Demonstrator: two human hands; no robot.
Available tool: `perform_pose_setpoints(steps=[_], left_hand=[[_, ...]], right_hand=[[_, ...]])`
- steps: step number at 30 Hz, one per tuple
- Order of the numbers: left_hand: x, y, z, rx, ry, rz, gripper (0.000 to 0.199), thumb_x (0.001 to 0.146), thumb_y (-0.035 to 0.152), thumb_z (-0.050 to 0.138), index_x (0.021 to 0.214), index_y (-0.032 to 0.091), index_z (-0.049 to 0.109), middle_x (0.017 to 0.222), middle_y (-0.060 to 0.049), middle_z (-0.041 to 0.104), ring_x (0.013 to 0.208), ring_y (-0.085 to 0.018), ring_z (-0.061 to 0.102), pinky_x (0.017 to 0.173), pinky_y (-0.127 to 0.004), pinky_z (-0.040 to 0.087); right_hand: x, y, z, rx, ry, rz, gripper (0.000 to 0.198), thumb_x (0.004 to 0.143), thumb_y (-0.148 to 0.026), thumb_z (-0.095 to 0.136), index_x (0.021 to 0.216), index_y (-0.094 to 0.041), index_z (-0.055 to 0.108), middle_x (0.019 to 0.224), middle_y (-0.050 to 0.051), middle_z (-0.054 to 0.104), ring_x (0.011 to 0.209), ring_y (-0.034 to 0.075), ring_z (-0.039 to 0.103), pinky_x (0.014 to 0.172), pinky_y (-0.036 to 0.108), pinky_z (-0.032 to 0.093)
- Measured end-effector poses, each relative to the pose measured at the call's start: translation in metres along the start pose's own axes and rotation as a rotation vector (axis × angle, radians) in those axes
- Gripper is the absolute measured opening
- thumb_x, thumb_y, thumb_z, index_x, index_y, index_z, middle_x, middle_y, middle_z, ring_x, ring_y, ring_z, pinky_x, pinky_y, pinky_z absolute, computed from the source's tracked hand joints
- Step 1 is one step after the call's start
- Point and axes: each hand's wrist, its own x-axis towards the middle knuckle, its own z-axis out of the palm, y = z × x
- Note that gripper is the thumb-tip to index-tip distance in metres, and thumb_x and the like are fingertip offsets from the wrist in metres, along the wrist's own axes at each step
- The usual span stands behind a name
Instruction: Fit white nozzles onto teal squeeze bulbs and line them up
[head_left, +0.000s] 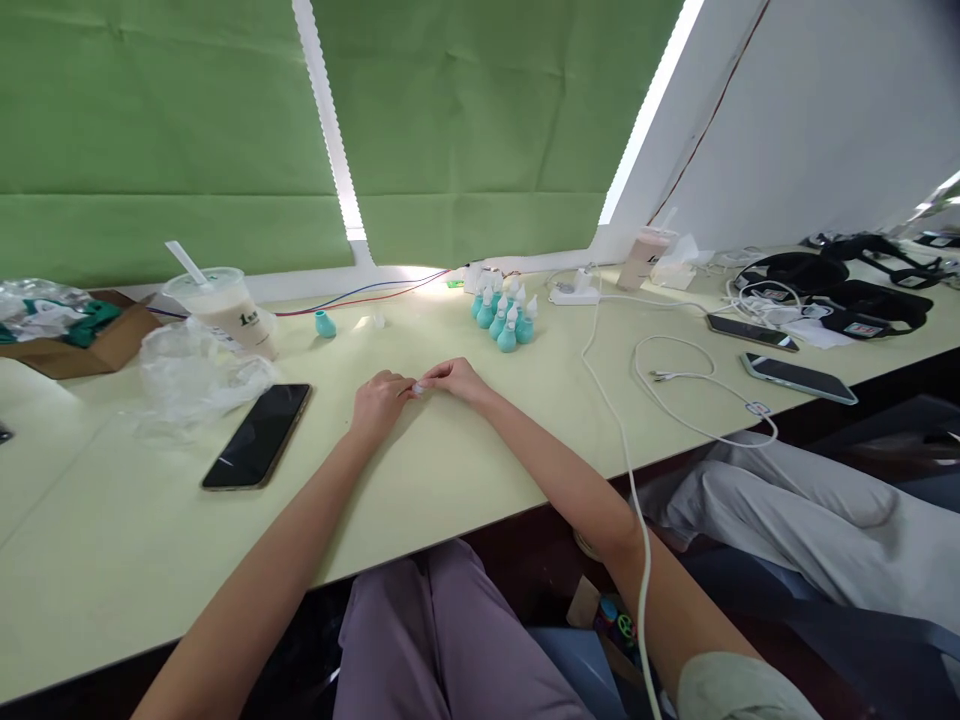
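Hands (pixel 416 390) fingertip-to-fingertip on table (pixel 465 470)

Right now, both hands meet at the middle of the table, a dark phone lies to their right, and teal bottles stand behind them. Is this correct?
Not quite: the head view shows the dark phone lying to the left of the hands, beside the left hand. The rest holds: the right hand meets it mid-table, and the teal bottles stand behind.

Teal bottles (pixel 504 318) with white caps — pale yellow table (pixel 465 470), green blinds (pixel 480 120).
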Motion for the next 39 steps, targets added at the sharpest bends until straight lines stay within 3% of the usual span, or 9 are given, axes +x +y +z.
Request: perform_pose_setpoints(steps=[10,18,27,39], left_hand=[[-0.004,0.003,-0.001,0.042,0.139,0.132,0.024,0.090,0.026,0.052,0.082,0.025,0.074,0.080,-0.002,0.072,0.074,-0.016,0.056,0.053,-0.025,0.033],[-0.003,0.005,-0.006,0.053,0.347,0.232,0.027,0.094,0.030,0.047,0.091,0.024,0.073,0.081,-0.003,0.073,0.074,-0.016,0.059,0.057,-0.025,0.041],[-0.005,-0.002,-0.010,0.172,0.343,0.420,0.026,0.094,0.020,0.043,0.100,0.022,0.069,0.085,-0.005,0.072,0.077,-0.016,0.061,0.059,-0.025,0.046],[-0.005,-0.002,-0.009,0.185,0.314,0.427,0.029,0.095,0.020,0.041,0.098,0.023,0.070,0.085,-0.005,0.071,0.075,-0.017,0.060,0.057,-0.025,0.045]], right_hand=[[0.001,-0.005,-0.005,0.199,-0.138,0.002,0.036,0.040,-0.034,0.088,0.066,-0.016,0.072,0.071,0.001,0.071,0.070,0.011,0.059,0.078,0.026,0.045],[-0.007,-0.013,-0.008,0.379,-0.236,0.049,0.037,0.053,-0.033,0.086,0.084,-0.018,0.073,0.085,0.001,0.072,0.080,0.012,0.065,0.085,0.028,0.050],[-0.014,-0.014,-0.005,0.422,-0.357,0.084,0.046,0.054,-0.034,0.086,0.095,-0.017,0.075,0.094,0.005,0.074,0.094,0.018,0.069,0.091,0.032,0.054],[-0.011,0.000,0.003,0.516,-0.323,0.090,0.043,0.053,-0.033,0.087,0.091,-0.017,0.076,0.092,0.004,0.075,0.094,0.018,0.069,0.093,0.031,0.052]])
